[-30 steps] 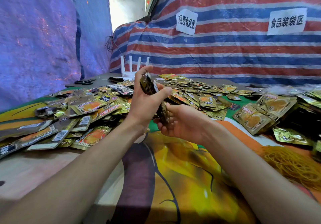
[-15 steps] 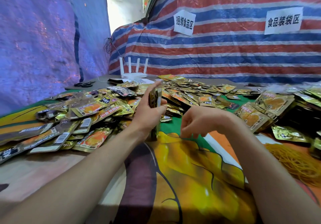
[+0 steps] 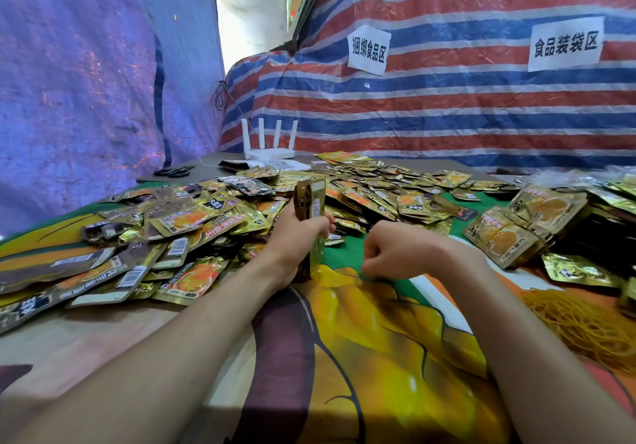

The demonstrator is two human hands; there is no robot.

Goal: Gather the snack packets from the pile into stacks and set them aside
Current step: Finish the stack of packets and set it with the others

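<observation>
A person's left hand (image 3: 292, 237) grips an upright stack of snack packets (image 3: 311, 223), gold foil with dark panels and white barcode labels, its lower edge resting on the printed cloth (image 3: 361, 357); the right hand (image 3: 399, 252) is curled into a fist just beside it, while the loose pile (image 3: 192, 223) spreads behind

the stack of packets (image 3: 311, 216), held a second ago between both hands at frame centre, is now gripped by the left hand (image 3: 296, 237) alone and stood upright on its lower edge on the cloth (image 3: 378, 340). the right hand (image 3: 399, 254) has been withdrawn rightward and curled, knuckles up, just above the cloth.
</observation>
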